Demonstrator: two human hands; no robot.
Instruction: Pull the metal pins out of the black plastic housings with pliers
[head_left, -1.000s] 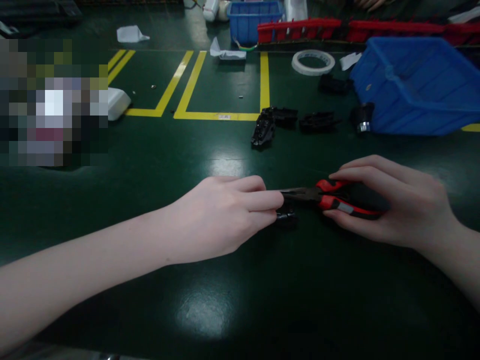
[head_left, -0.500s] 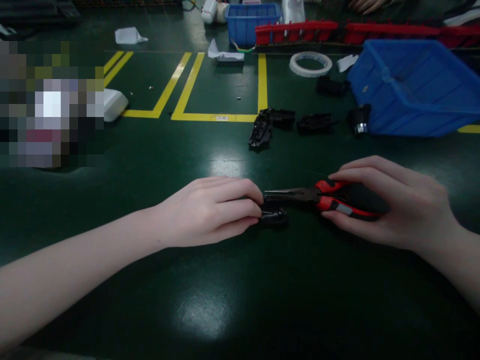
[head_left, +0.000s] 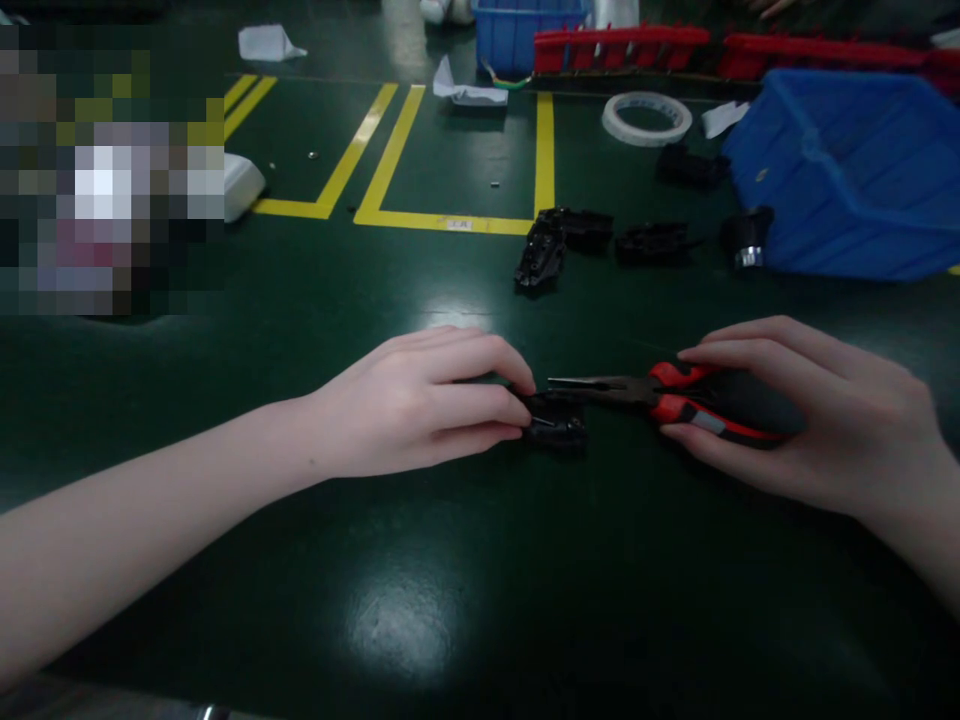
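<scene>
My left hand (head_left: 435,405) has its fingers closed on a small black plastic part (head_left: 559,425) lying on the dark green table (head_left: 300,590). The fingers cover the part's left end. In my right hand (head_left: 817,410) is a pair of needle-nose pliers (head_left: 634,388) with red and black handles. Their jaws point left and look nearly closed, with the tip just above and beside the black part. Whether the jaws touch it I cannot tell.
Several black plastic parts (head_left: 541,250) lie beyond my hands. A black piece with a silver ring (head_left: 747,240) sits by a tilted blue bin (head_left: 847,170). Farther back are a tape roll (head_left: 646,120), red racks (head_left: 622,48), another blue bin (head_left: 525,35) and folded white paper (head_left: 472,95).
The pliers and right hand have shifted slightly right in view, and the pliers' tip is farther from my left fingers. More of the black part shows. The whole view has also shifted a little.
</scene>
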